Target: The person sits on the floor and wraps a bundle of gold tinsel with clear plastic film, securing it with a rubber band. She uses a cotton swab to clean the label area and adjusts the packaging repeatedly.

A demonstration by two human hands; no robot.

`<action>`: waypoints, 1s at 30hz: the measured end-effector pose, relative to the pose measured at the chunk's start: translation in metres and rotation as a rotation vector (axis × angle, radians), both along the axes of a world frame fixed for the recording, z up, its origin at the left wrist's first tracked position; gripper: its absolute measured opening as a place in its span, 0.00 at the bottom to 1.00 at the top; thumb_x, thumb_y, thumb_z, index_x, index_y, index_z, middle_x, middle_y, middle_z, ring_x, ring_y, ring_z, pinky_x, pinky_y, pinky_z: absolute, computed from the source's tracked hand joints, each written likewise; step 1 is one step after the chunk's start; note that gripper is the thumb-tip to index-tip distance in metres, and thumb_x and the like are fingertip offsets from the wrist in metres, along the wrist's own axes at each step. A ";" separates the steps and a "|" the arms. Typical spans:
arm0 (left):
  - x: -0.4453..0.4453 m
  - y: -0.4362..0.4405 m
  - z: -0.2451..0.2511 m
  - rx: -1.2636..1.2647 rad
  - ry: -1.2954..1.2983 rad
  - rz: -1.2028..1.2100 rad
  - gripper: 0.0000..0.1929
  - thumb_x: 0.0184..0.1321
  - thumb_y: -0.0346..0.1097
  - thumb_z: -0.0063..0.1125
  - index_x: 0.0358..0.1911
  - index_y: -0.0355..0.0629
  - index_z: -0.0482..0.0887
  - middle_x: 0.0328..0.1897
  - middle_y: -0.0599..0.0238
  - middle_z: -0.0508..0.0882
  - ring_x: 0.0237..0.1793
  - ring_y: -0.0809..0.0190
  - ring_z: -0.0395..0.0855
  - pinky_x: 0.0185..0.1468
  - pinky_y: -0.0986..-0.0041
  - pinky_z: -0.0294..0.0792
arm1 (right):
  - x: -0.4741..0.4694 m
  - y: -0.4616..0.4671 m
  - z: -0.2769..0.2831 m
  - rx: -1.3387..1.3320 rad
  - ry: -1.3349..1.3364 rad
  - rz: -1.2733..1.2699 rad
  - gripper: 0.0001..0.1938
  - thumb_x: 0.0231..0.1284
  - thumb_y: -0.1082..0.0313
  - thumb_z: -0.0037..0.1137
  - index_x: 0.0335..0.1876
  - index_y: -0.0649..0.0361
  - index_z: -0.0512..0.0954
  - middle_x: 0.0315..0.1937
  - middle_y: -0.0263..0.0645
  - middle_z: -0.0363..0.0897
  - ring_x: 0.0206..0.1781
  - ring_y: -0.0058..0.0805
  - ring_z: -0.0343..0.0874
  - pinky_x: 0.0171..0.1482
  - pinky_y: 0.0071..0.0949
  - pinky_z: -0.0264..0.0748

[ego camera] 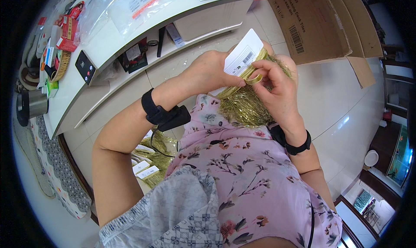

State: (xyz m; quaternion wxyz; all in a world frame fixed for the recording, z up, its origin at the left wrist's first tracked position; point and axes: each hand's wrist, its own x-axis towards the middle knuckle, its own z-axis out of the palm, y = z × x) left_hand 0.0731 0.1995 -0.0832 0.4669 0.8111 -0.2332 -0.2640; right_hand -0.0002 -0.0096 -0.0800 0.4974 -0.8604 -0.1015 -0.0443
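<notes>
My left hand (pixel 211 69) grips the lower edge of a white cardboard card (pixel 243 53) with a barcode, its thumb pressing on a gold braided band. From the band, gold tinsel fringe (pixel 243 108) hangs over my lap. At the band, my right hand (pixel 273 85) pinches a looped end of shiny gold ribbon (pixel 254 79) between thumb and fingers. Part of the fringe is hidden behind my right hand. Beside my left elbow, several more carded bundles of gold fringe (pixel 159 157) lie in a pile.
A white table (pixel 107 30) with a shelf stands ahead, bearing a smartphone (pixel 85 67), plastic bags (pixel 143 7), a wicker basket (pixel 62 66) and red boxes (pixel 67 33). A large open cardboard box (pixel 308 27) stands on the tiled floor at upper right. A patterned cloth-covered seat is at far left.
</notes>
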 end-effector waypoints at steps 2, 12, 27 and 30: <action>0.000 0.000 0.002 0.006 -0.007 -0.008 0.26 0.54 0.45 0.79 0.51 0.36 0.87 0.44 0.57 0.91 0.42 0.65 0.88 0.49 0.71 0.77 | 0.001 0.000 0.000 -0.039 -0.040 0.014 0.17 0.59 0.80 0.63 0.54 0.61 0.79 0.37 0.38 0.84 0.36 0.26 0.85 0.42 0.23 0.81; -0.001 -0.003 0.004 -0.017 0.087 0.052 0.24 0.52 0.40 0.76 0.51 0.35 0.86 0.43 0.57 0.91 0.42 0.66 0.88 0.49 0.72 0.78 | 0.000 -0.001 0.000 -0.047 -0.140 0.008 0.18 0.56 0.81 0.62 0.53 0.62 0.79 0.37 0.41 0.83 0.40 0.33 0.85 0.42 0.28 0.81; -0.002 0.000 0.004 -0.045 0.048 0.017 0.26 0.53 0.43 0.79 0.52 0.36 0.86 0.44 0.58 0.91 0.42 0.66 0.87 0.49 0.71 0.77 | 0.003 -0.005 0.010 -0.200 -0.175 0.086 0.20 0.51 0.82 0.60 0.53 0.60 0.78 0.37 0.41 0.81 0.42 0.39 0.83 0.46 0.34 0.79; -0.001 0.000 0.001 -0.038 0.039 0.004 0.26 0.53 0.44 0.80 0.52 0.37 0.87 0.44 0.58 0.91 0.43 0.66 0.87 0.50 0.71 0.77 | 0.003 -0.007 0.016 -0.303 -0.220 0.110 0.20 0.51 0.81 0.60 0.53 0.60 0.78 0.37 0.40 0.82 0.42 0.40 0.83 0.47 0.34 0.79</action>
